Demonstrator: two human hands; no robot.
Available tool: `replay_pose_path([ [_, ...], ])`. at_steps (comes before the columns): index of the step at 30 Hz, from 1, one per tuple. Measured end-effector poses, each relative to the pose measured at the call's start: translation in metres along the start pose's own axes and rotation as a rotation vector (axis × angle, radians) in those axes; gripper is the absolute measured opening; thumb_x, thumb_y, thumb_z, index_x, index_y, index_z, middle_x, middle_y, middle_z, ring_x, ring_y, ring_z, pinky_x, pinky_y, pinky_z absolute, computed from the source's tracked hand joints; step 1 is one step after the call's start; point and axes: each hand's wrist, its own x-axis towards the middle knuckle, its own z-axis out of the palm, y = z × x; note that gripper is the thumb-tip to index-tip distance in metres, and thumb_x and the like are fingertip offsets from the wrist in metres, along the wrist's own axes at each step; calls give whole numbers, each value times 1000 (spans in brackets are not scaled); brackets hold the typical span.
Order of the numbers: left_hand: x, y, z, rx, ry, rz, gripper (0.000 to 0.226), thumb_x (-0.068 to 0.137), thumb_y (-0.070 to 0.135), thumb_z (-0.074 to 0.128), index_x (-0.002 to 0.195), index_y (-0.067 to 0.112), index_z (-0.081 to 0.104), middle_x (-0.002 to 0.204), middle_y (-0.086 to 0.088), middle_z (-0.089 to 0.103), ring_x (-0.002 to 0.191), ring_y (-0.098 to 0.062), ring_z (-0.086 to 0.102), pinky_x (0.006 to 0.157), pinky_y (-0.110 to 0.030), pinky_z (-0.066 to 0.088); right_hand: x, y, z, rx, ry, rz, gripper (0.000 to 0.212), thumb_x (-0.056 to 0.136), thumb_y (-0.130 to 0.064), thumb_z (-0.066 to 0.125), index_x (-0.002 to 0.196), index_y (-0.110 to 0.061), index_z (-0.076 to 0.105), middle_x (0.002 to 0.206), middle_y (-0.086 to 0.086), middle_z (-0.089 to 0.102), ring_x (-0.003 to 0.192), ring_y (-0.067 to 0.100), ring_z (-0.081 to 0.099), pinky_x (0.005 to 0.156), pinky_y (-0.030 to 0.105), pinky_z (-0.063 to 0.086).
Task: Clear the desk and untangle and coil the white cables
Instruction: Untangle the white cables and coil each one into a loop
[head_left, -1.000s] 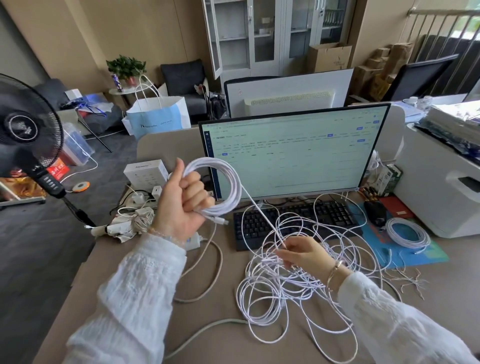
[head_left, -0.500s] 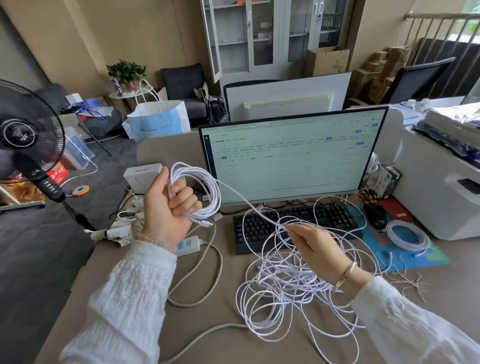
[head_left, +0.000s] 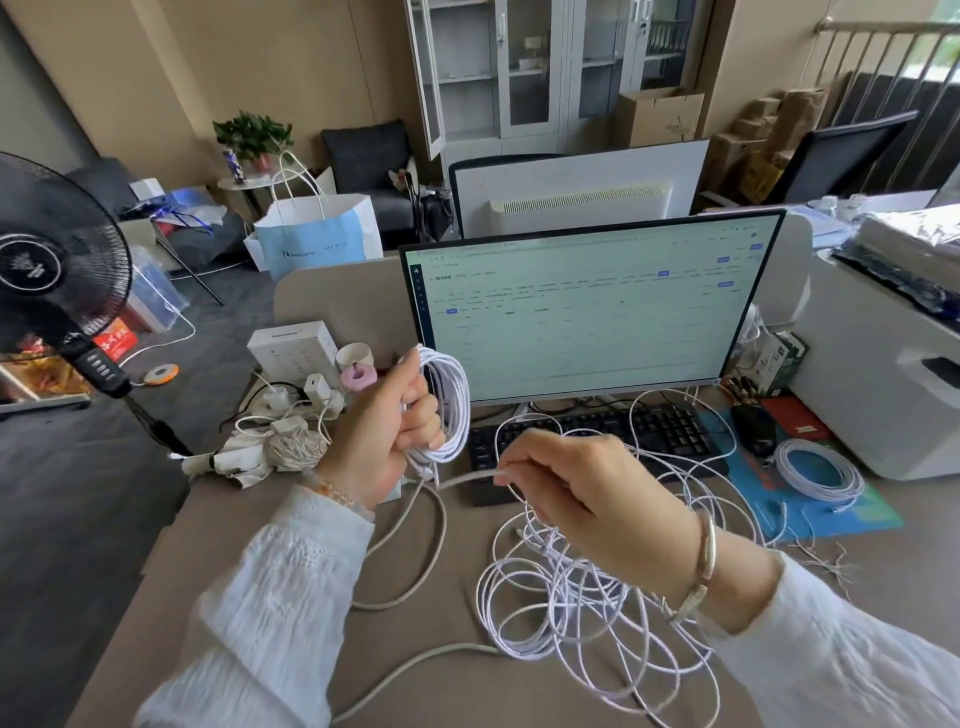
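Note:
My left hand (head_left: 387, 431) grips a coil of white cable (head_left: 451, 405), held upright in front of the monitor's lower left corner. A strand of the same cable runs from the coil to my right hand (head_left: 576, 488), which pinches it just right of the coil. Under my right hand a loose tangle of white cable (head_left: 582, 597) spreads over the desk and partly over the black keyboard (head_left: 649, 431). A second, finished coil of white cable (head_left: 821, 470) lies on the blue mouse mat at the right.
The monitor (head_left: 587, 312) stands behind the keyboard, a black mouse (head_left: 753, 431) to its right. A thicker grey cord (head_left: 415, 571) loops across the desk. A power strip with chargers (head_left: 291, 400), white box and crumpled cloth sit at left. A white printer (head_left: 883, 374) borders the right; a fan (head_left: 57, 260) stands left.
My right hand has come up from the tangle and moved left, close to the coil, drawing the strand with it. My left hand has lowered and turned the coil.

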Motion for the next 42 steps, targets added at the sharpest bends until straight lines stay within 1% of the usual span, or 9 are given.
replay_pose_path([
  [5, -14, -7, 11, 129, -133, -133, 40, 93, 38, 50, 58, 18, 42, 48, -2, 41, 41, -17, 41, 50, -28, 46, 14, 8, -9, -80, 166, 44, 23, 94, -25, 47, 93, -13, 67, 55, -22, 46, 46, 3, 47, 48, 12, 34],
  [7, -18, -11, 15, 92, -196, -228, 36, 89, 37, 52, 63, 14, 43, 46, -4, 43, 36, -16, 40, 40, -22, 41, 19, 13, -11, -112, 175, 65, 22, 94, -26, 48, 92, -16, 67, 53, -21, 47, 46, 3, 45, 48, 20, 38],
  [14, -27, -26, 36, -190, -441, -511, 41, 90, 35, 53, 57, 18, 35, 44, -1, 35, 40, -14, 35, 32, -17, 31, 24, 20, -15, -53, 174, 183, 17, 96, -17, 54, 81, -22, 60, 61, -8, 60, 54, 4, 51, 56, 15, 39],
  [18, -25, -29, 34, -512, -701, -596, 36, 98, 29, 52, 70, 19, 32, 43, 4, 29, 35, -11, 28, 36, -21, 18, 18, 33, -12, 243, 36, 435, 31, 98, -31, 51, 98, -1, 59, 84, 5, 60, 70, 12, 51, 72, 32, 43],
  [20, -24, -34, 35, -564, -706, -619, 34, 98, 27, 51, 70, 15, 39, 44, 5, 29, 35, -10, 26, 36, -20, 16, 14, 34, -12, 722, -14, 655, 37, 98, -33, 50, 110, 1, 57, 83, 7, 66, 67, 19, 60, 67, 37, 53],
  [22, -24, -38, 36, -580, -685, -669, 34, 99, 29, 49, 70, 15, 40, 44, 5, 27, 35, -10, 25, 35, -20, 18, 10, 36, -16, 932, -112, 734, 34, 99, -32, 45, 110, -2, 57, 68, 5, 68, 49, 23, 62, 48, 32, 55],
  [27, -22, -42, 36, -442, -571, -684, 44, 96, 46, 45, 64, 16, 44, 41, 9, 21, 33, -7, 19, 31, -19, 23, 5, 48, -27, 985, -182, 754, 36, 91, -35, 52, 103, -2, 61, 83, 18, 67, 45, 26, 57, 45, 31, 53],
  [34, -25, -33, 48, -165, -371, -556, 42, 89, 48, 50, 60, 18, 47, 37, 12, 22, 28, 0, 18, 30, -15, 10, 0, 58, -14, 1030, -42, 722, 29, 96, -32, 51, 84, -8, 62, 65, 11, 57, 42, 23, 53, 41, 27, 46],
  [42, -16, -10, 19, -352, -314, -377, 42, 79, 40, 74, 60, 21, 42, 35, 11, 28, 32, -3, 11, 26, -15, 17, -26, 87, 11, 1016, -199, 755, 41, 94, -38, 52, 107, 1, 57, 91, 23, 65, 78, 32, 65, 78, 41, 55],
])
